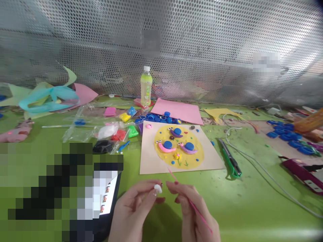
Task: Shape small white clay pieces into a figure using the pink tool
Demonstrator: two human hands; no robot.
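My left hand [133, 210] is low in the middle, fingers pinched round a small white lump of clay [157, 188]. My right hand [193, 211] sits beside it, closed on a thin pink modelling stick [189, 200] whose tip points up toward the card. Just beyond both hands lies a beige card [148, 158] with a yellow clay disc [178, 145] carrying three snails made with blue bottle caps, a small yellow flower and dots.
A phone [108, 198] lies left of my hands. Bags of coloured clay [113, 131], blue caps [156, 118], a drink bottle [146, 85] and pink paper [178, 111] are behind the card. A green utility knife [230, 158] and white cable [262, 171] lie to the right. Perforated metal screen at back.
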